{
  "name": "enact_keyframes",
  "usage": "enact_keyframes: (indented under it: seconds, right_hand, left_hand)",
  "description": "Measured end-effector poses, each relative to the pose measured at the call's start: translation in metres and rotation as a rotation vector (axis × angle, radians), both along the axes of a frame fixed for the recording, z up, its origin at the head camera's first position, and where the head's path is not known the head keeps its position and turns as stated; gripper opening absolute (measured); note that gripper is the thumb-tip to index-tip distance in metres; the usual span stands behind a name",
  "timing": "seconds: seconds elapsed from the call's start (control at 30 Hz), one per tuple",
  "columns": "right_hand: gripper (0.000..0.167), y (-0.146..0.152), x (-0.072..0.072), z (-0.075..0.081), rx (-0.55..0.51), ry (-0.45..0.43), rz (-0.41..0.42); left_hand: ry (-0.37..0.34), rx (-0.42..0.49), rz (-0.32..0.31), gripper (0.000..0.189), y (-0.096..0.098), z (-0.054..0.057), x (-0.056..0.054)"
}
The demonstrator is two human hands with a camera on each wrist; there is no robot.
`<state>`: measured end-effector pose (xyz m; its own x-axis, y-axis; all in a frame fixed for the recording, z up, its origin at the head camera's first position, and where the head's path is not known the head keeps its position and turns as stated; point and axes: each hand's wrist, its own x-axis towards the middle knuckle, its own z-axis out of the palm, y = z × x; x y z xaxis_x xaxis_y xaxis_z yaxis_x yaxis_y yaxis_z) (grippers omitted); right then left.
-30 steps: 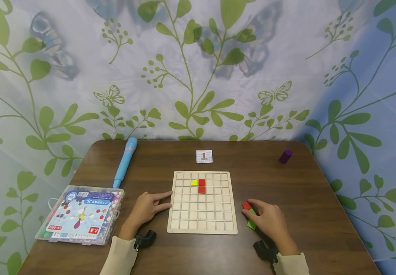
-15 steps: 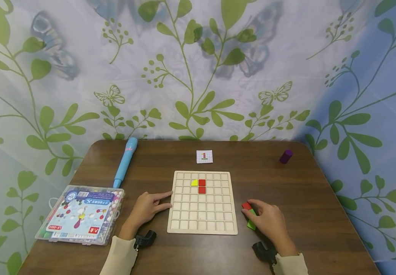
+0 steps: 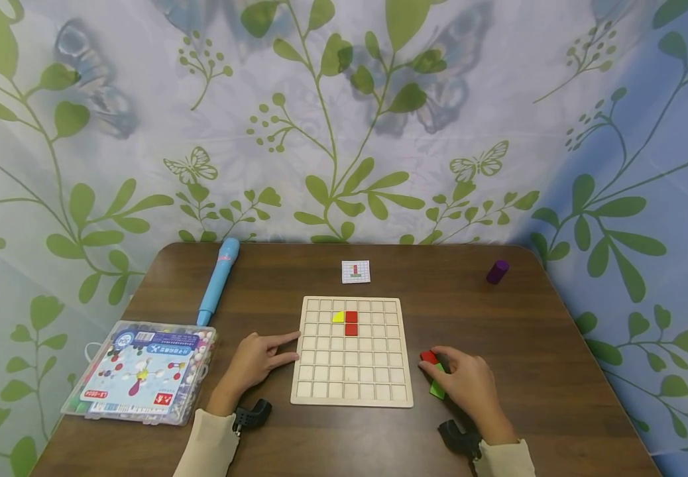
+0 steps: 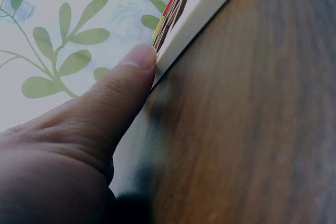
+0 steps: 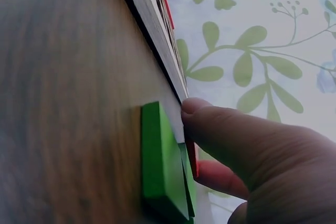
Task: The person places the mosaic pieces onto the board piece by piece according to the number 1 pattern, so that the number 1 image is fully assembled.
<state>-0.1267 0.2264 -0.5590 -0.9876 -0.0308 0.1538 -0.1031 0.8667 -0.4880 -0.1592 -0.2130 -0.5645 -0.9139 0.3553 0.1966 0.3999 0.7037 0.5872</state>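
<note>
A square wooden grid board (image 3: 350, 371) lies mid-table. One yellow tile (image 3: 338, 317) with a slanted corner sits in it beside a red square tile (image 3: 351, 317), and a second red square tile (image 3: 351, 329) is just below that one. At the board's left edge my left hand (image 3: 254, 358) touches the frame with straight fingers; its thumb tip (image 4: 142, 56) meets the rim in the left wrist view. Right of the board, my right hand (image 3: 466, 377) pinches a red block (image 3: 427, 357) between thumb and finger. Green blocks (image 3: 437, 389) lie against it, partly under the hand.
Behind the board lies a small pattern card (image 3: 356, 272). A purple cylinder (image 3: 497, 271) stands at the back right. On the left are a blue toy microphone (image 3: 219, 281) and a clear plastic case (image 3: 141, 371) of coloured pieces. A patterned cloth backs the table.
Hardly anything differs: both hands keep their places, with only a very slight shift of the right fingers at the red block. The tiles on the board stay put.
</note>
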Motion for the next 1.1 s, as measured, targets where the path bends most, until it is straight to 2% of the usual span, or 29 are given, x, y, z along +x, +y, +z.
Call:
enact_keyframes:
  seconds: [0.3, 0.57, 0.7, 0.9, 1.1]
  right_hand:
    - [0.049, -0.003, 0.0, 0.003, 0.007, 0.04, -0.02]
    - [0.044, -0.004, 0.001, 0.004, 0.045, 0.201, 0.007]
    - [0.045, -0.007, 0.001, 0.008, 0.066, 0.254, 0.002]
    - [0.047, -0.016, 0.002, 0.019, 0.08, 0.277, 0.009]
    - [0.045, -0.025, 0.001, 0.022, 0.091, 0.295, 0.042]
  left_hand:
    - [-0.011, -0.001, 0.002, 0.05, -0.002, -0.001, 0.0]
    - [0.017, 0.0, -0.002, 0.048, 0.0, 0.001, 0.0]
    - [0.011, 0.002, -0.005, 0.048, 0.001, 0.001, 0.0]
    - [-0.031, 0.029, -0.003, 0.049, 0.001, 0.001, -0.001]
    - [-0.021, -0.001, 0.006, 0.049, 0.0, -0.001, -0.001]
